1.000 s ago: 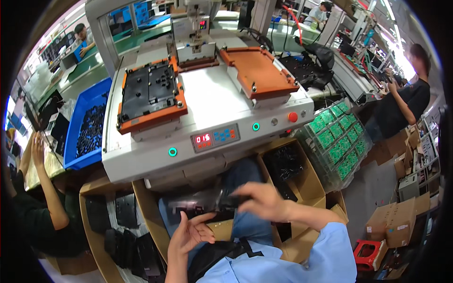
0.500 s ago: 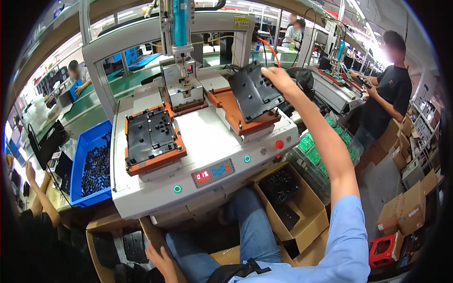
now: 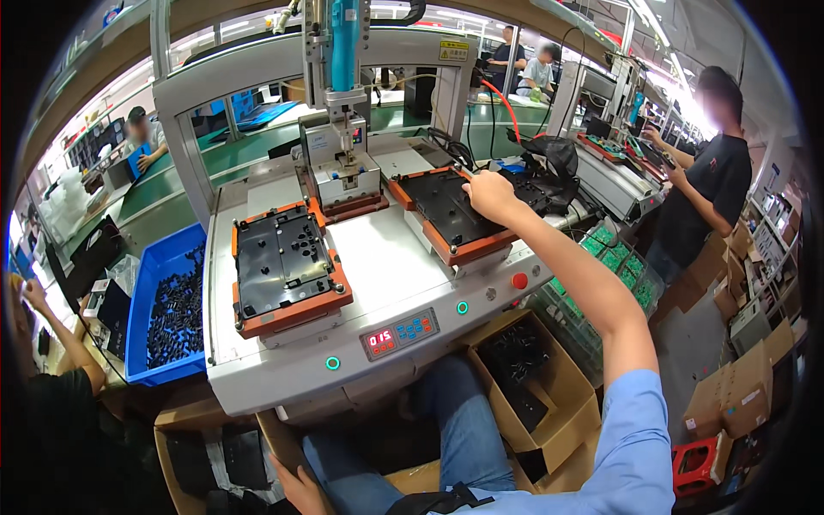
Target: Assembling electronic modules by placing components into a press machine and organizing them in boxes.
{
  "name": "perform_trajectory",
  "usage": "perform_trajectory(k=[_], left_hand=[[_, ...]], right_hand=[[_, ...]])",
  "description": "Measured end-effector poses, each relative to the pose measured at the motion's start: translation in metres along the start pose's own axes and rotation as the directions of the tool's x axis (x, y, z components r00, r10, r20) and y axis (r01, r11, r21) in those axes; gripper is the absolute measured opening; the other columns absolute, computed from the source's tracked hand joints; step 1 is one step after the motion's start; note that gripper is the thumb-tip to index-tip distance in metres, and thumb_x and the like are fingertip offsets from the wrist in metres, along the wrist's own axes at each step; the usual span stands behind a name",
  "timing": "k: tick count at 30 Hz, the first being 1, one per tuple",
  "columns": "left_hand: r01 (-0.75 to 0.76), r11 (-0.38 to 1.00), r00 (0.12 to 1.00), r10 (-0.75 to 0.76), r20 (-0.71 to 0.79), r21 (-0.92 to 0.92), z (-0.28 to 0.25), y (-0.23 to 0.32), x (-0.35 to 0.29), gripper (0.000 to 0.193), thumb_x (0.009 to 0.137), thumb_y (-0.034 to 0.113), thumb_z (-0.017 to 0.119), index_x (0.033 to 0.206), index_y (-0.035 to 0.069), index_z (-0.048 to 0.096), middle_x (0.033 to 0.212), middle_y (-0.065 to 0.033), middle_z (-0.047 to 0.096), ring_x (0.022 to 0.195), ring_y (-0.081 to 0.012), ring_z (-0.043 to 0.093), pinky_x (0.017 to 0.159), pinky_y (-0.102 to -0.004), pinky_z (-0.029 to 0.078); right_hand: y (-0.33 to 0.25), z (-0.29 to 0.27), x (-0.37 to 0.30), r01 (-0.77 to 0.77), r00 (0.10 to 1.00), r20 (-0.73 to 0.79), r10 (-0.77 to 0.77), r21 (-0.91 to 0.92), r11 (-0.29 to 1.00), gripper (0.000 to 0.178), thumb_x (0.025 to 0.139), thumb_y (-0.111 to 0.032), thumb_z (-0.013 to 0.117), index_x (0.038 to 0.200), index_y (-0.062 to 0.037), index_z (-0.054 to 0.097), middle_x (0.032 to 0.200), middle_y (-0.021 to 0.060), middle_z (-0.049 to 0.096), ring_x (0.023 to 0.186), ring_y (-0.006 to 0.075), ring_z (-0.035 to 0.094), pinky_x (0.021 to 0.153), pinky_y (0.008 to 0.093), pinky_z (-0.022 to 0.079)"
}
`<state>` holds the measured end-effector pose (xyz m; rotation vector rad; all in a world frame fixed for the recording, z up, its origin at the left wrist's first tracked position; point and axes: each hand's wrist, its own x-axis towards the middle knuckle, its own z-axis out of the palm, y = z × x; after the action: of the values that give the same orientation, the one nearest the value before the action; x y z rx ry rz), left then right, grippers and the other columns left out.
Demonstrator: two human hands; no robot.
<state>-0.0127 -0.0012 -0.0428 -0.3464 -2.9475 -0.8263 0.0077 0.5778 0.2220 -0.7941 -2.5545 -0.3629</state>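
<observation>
My right hand is closed on the right part of a black plastic panel, which lies in the right orange fixture. Its fingertips are partly hidden behind the hand. A second black panel with small raised parts sits in the left orange fixture. Low in the picture, my left hand rests with its fingers stretched out at the edge of a cardboard box, holding nothing that shows. Black panels stand inside that box.
Between the fixtures rises the screw-driving head of a white bench machine. A blue bin of small black parts is at left. At right are an open carton, clear trays with green boards and a standing person.
My right hand has brought the tilted black panel down and left, so it now lies flat in the right fixture. My left hand has shifted slightly lower beside the box.
</observation>
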Motion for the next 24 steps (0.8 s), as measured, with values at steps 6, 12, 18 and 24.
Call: perform_trajectory(k=[6, 12, 18, 24], left_hand=[[-0.04, 0.998, 0.999, 0.042, -0.033, 0.044, 0.003, -0.007, -0.003, 0.052, 0.09, 0.025, 0.056, 0.128, -0.01, 0.044, 0.122, -0.03, 0.052, 0.11, -0.042, 0.053, 0.093, -0.0425, 0.043], [-0.015, 0.999, 1.0, 0.015, 0.014, 0.034, -0.004, 0.003, -0.008, 0.049, 0.089, 0.02, 0.057, 0.125, -0.011, 0.045, 0.119, -0.0315, 0.053, 0.108, -0.0422, 0.053, 0.093, -0.0422, 0.043], [-0.048, 0.998, 0.998, 0.05, -0.041, 0.043, 0.0, -0.001, -0.005, 0.05, 0.089, 0.019, 0.058, 0.126, -0.012, 0.044, 0.119, -0.0324, 0.053, 0.108, -0.0426, 0.053, 0.092, -0.0424, 0.044], [-0.032, 0.998, 0.999, 0.033, -0.021, 0.051, 0.006, -0.006, 0.002, 0.049, 0.09, 0.02, 0.057, 0.125, -0.012, 0.045, 0.114, -0.033, 0.055, 0.102, -0.0438, 0.056, 0.088, -0.0438, 0.046]], right_hand=[[0.007, -0.005, 0.038, -0.224, 0.974, 0.055, 0.22, 0.074, 0.972, 0.048, 0.09, -0.044, 0.051, 0.085, 0.0011, 0.066, 0.088, 0.023, 0.066, 0.089, 0.0387, 0.063, 0.076, 0.0457, 0.05], [0.008, 0.021, 0.067, -0.232, 0.966, 0.126, 0.226, 0.033, 0.972, 0.05, 0.088, -0.052, 0.052, 0.095, -0.0046, 0.066, 0.098, 0.0209, 0.066, 0.095, 0.0371, 0.063, 0.079, 0.0481, 0.048], [0.008, 0.017, 0.085, -0.203, 0.934, 0.286, 0.213, -0.066, 0.977, 0.056, 0.084, -0.055, 0.053, 0.104, -0.0049, 0.066, 0.104, 0.0173, 0.065, 0.101, 0.0351, 0.061, 0.084, 0.0462, 0.048], [0.027, 0.027, 0.1, -0.268, 0.884, 0.425, 0.194, 0.12, 0.956, 0.051, 0.083, -0.049, 0.057, 0.101, -0.003, 0.068, 0.103, 0.0191, 0.066, 0.101, 0.0331, 0.062, 0.082, 0.0405, 0.049]])
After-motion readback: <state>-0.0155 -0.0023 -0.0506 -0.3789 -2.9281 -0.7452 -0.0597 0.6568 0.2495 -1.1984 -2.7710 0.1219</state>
